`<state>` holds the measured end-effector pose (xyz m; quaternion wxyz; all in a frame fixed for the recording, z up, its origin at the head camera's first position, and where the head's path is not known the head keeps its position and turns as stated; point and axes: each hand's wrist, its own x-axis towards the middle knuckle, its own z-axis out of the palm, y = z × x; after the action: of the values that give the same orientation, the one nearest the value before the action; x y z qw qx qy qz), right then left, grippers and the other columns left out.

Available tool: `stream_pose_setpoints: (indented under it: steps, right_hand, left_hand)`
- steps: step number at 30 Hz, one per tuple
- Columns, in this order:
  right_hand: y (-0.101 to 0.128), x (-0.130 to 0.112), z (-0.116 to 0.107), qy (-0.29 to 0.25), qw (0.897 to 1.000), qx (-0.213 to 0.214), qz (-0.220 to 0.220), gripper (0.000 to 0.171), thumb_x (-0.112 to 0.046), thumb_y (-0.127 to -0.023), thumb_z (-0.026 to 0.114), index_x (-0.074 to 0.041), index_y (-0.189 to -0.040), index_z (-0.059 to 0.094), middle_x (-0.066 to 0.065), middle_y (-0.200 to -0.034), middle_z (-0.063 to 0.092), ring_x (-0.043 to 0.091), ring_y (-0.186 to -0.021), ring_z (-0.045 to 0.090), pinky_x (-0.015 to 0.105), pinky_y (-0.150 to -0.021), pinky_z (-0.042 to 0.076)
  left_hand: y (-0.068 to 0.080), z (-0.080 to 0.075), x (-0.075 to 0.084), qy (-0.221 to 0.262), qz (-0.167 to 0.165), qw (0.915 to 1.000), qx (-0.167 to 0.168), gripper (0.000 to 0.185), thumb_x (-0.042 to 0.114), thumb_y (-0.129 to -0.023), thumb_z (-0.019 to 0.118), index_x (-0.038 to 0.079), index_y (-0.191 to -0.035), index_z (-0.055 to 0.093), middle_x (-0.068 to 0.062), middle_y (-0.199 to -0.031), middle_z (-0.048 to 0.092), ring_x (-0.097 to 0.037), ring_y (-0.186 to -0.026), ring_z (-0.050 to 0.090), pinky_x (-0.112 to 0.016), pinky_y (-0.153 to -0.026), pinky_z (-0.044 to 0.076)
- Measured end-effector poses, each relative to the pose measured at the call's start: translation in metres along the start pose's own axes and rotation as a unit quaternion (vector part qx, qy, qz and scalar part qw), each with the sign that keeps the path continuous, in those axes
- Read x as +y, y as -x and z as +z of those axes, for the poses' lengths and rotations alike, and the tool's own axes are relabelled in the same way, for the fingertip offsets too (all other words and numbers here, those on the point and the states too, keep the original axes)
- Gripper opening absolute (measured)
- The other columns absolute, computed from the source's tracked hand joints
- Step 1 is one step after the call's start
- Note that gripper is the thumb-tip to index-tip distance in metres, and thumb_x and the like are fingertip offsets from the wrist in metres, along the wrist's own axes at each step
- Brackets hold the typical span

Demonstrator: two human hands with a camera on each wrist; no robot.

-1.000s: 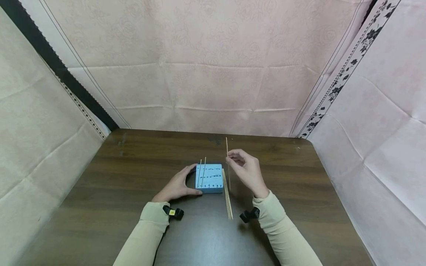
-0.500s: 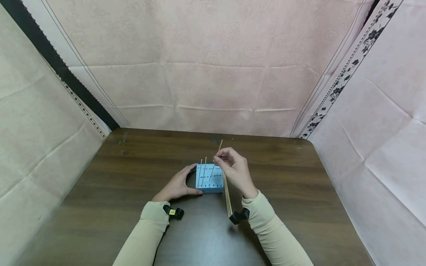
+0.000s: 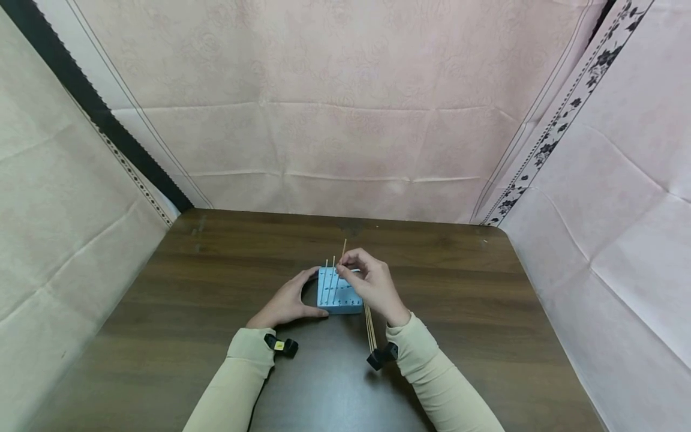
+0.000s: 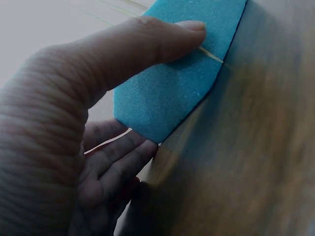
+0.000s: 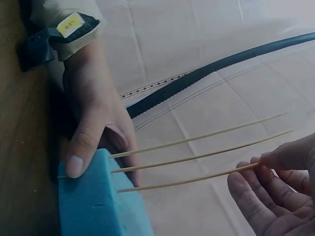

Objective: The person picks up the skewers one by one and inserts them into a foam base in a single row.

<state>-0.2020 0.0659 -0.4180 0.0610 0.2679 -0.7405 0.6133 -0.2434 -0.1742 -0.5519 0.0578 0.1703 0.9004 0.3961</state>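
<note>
A blue foam block (image 3: 345, 309) with rows of small holes sits on the table. My left hand (image 3: 287, 300) grips its left end, thumb on the near face and fingers at the far side. Two thin bamboo skewers (image 5: 197, 140) stand up from the block's top. My right hand (image 3: 375, 287) pinches a third bamboo skewer (image 5: 197, 180) between thumb and fingers; its lower end meets the block's top beside the other two. How deep that end sits, I cannot tell. A pale sliver (image 4: 212, 55) shows beside my left thumb on the block's face.
Several loose bamboo skewers (image 3: 370, 333) lie on the brown wooden table (image 3: 243, 240) at the block's right, partly under my right hand and wrist. Pale patterned cloth (image 3: 345, 138) hangs behind the table and at both sides.
My right hand has moved left and down with its skewer, from right of the block to above it, bringing the skewer's lower end to the block's top. My left hand stays put.
</note>
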Motion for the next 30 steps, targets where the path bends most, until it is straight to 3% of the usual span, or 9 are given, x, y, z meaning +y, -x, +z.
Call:
stream_pose_setpoints:
  steps: [3,10,17,21,25,30]
  right_hand:
    - [0.001,0.001,0.001,0.013,1.0,-0.005,0.002,0.012,0.005,-0.094,0.066,0.008,-0.105,0.062,0.024,-0.099,0.068,0.04,-0.089,0.069,0.03,-0.076,0.059]
    - [0.002,0.004,0.004,0.037,0.999,-0.014,-0.003,0.011,0.003,-0.093,0.068,0.007,-0.103,0.064,0.02,-0.095,0.07,0.036,-0.085,0.07,0.038,-0.074,0.059]
    - [0.003,0.006,0.002,0.052,0.998,-0.035,-0.016,0.01,0.004,-0.092,0.069,0.004,-0.101,0.065,0.018,-0.094,0.07,0.036,-0.083,0.069,0.034,-0.073,0.059]
    - [0.002,0.007,0.0,0.055,0.997,-0.045,-0.018,0.009,0.006,-0.091,0.07,0.005,-0.098,0.066,0.019,-0.093,0.071,0.037,-0.081,0.069,0.04,-0.072,0.059]
    - [0.001,0.02,-0.001,0.062,0.997,-0.051,-0.006,0.008,0.004,-0.091,0.071,0.004,-0.099,0.068,0.017,-0.094,0.072,0.033,-0.084,0.07,0.043,-0.073,0.059]
    - [0.0,0.041,-0.002,0.069,0.996,-0.057,0.001,0.008,-0.005,-0.092,0.073,-0.005,-0.1,0.071,0.007,-0.096,0.073,0.024,-0.09,0.07,0.04,-0.074,0.059]
  left_hand:
    - [0.001,0.001,0.001,0.003,-0.001,1.0,-0.001,0.119,0.07,-0.06,0.086,0.026,-0.158,0.032,-0.001,-0.156,0.039,-0.025,-0.143,0.036,-0.056,-0.111,0.034]
    - [0.002,0.0,0.003,0.007,0.001,1.0,-0.001,0.118,0.068,-0.062,0.087,0.026,-0.157,0.032,-0.001,-0.155,0.04,-0.024,-0.142,0.037,-0.055,-0.111,0.035]
    - [0.001,-0.001,0.002,0.013,-0.001,0.9999,-0.003,0.117,0.068,-0.062,0.087,0.029,-0.157,0.032,-0.001,-0.155,0.04,-0.025,-0.142,0.037,-0.058,-0.111,0.034]
    - [0.0,0.0,0.001,0.014,0.006,0.9999,0.0,0.118,0.068,-0.061,0.087,0.028,-0.157,0.032,0.0,-0.154,0.04,-0.024,-0.141,0.038,-0.057,-0.11,0.035]
    - [-0.002,0.0,0.001,0.009,0.006,0.9999,0.0,0.118,0.067,-0.062,0.087,0.028,-0.157,0.031,0.0,-0.154,0.04,-0.023,-0.141,0.038,-0.056,-0.11,0.035]
    - [-0.001,0.0,0.002,0.011,-0.003,0.9999,-0.006,0.117,0.065,-0.062,0.088,0.03,-0.157,0.03,-0.001,-0.156,0.039,-0.024,-0.142,0.036,-0.057,-0.111,0.034]
